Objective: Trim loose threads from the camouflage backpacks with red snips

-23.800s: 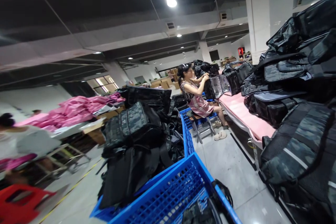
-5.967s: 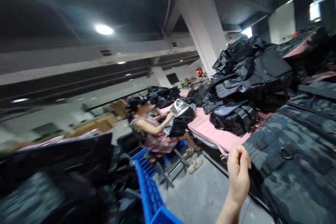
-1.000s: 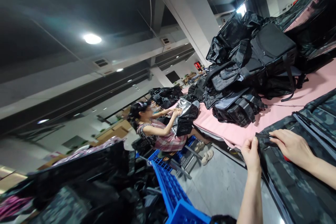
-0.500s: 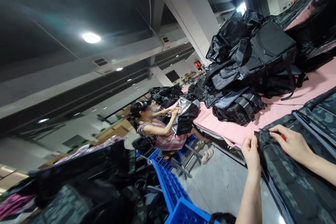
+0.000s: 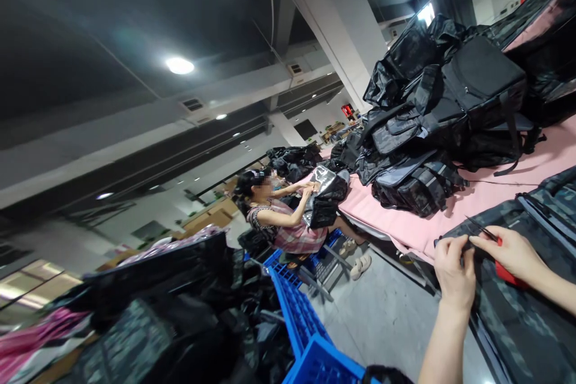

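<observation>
A dark camouflage backpack (image 5: 517,324) with grey-edged zippers lies at the right, on the near part of the pink-covered table. At its far left edge, my left hand (image 5: 455,273) is closed in a pinch on the fabric; the exact bit between the fingertips is hidden. Close beside it, my right hand (image 5: 517,255) holds scissors (image 5: 508,273) with red handles. Their dark, pointed blades stick out past the fingers toward the upper left, slightly apart. Both hands' fingertips are almost touching over the backpack.
More black camouflage backpacks (image 5: 450,114) are heaped on the pink table (image 5: 378,204). Beyond the table's end a seated person (image 5: 288,222) handles a silver-lined bag (image 5: 326,195). Blue plastic crates (image 5: 324,363) and a pile of dark bags (image 5: 180,324) stand at the left.
My left hand has shifted right, closer to my right hand, and turned. The scissors' blades and red handle now show more plainly. The view has swung slightly left.
</observation>
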`<state>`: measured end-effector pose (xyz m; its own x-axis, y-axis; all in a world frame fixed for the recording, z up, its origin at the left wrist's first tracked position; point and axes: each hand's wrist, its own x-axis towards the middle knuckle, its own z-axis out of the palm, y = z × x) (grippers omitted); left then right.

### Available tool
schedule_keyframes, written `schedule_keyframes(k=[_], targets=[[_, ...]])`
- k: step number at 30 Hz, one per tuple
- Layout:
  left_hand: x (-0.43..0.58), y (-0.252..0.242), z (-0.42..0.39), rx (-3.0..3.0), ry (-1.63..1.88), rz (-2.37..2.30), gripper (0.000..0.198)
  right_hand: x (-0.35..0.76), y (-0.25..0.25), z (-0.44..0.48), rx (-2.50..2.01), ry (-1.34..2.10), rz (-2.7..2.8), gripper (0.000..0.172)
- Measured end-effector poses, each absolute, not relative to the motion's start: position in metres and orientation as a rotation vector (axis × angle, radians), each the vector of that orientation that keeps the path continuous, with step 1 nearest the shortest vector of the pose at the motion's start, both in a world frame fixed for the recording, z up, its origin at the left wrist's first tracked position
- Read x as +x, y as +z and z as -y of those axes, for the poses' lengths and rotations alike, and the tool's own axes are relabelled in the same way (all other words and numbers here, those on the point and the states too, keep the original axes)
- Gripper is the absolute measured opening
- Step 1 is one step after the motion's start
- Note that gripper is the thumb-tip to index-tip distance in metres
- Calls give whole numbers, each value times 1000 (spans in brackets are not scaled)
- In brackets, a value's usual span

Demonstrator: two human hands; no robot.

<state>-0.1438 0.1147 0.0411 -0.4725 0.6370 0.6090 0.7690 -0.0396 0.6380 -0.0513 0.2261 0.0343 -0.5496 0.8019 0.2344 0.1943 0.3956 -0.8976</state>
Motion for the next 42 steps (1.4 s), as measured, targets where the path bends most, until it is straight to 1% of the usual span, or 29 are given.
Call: schedule_keyframes(k=[3, 5, 8, 10, 14, 16, 20, 28, 33, 38, 40, 42], targets=[[-144, 42, -118, -1497, -1536, 2096, 18, -50, 33, -230, -863, 1112, 1970, 48], [-146, 44, -121, -1415, -1733, 2177, 13, -50, 31, -233, -861, 1098, 1961, 47], [-154, 45, -124, -1271, -2174, 2243, 22, -48, 27, -236, -882, 1056, 1935, 46], [-161, 45, -125, -1201, -2390, 2231, 27, -46, 27, -235, -887, 1026, 1934, 44], [-166, 46, -122, -1023, -2670, 2162, 33, -45, 32, -224, -793, 884, 1992, 42], [-164, 48, -120, -1009, -2747, 2115, 33, -45, 34, -219, -674, 738, 2030, 36], [-160, 53, -117, -1063, -2785, 2072, 28, -44, 35, -216, -499, 504, 2082, 29], [-163, 52, -116, -980, -2884, 2017, 24, -39, 34, -223, -364, 288, 2093, 22], [-162, 55, -116, -1035, -2844, 2046, 27, -39, 33, -225, -309, 260, 2107, 21], [-162, 53, -115, -1071, -2770, 2066, 28, -38, 38, -223, -282, 418, 2111, 21], [-163, 51, -115, -1098, -2705, 2098, 30, -37, 42, -224, -305, 428, 2085, 22], [-162, 48, -115, -1160, -2566, 2145, 31, -36, 45, -225, -320, 364, 2065, 22]])
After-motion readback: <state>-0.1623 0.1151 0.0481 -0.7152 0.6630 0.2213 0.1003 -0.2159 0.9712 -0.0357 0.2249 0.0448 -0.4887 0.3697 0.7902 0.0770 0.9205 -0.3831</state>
